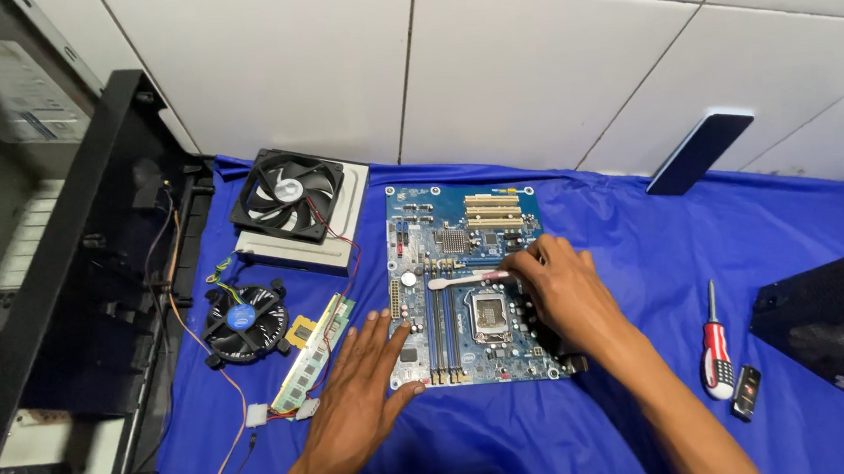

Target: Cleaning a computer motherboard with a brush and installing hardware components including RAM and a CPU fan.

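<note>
Brushing step: right hand point(561, 286) pinches a small brush point(466, 281) over the blue motherboard point(462, 229), left hand point(367, 372) open, flat, steadying its edge; light strokes needed next.

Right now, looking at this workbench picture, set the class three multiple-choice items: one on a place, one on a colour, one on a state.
1. Where does the screwdriver lie?
A. right of the motherboard
B. on the case fan
C. under the left hand

2. What colour is the cloth?
A. green
B. blue
C. grey

3. What is the right hand doing?
A. lying flat and empty
B. gripping the cooler
C. holding a brush over the board

Answers:
1 A, it rests on the cloth between the board and the black box.
2 B, blue fabric covers the whole bench.
3 C, its fingers pinch the brush's handle, with the pale head pointing left above the board.
</note>
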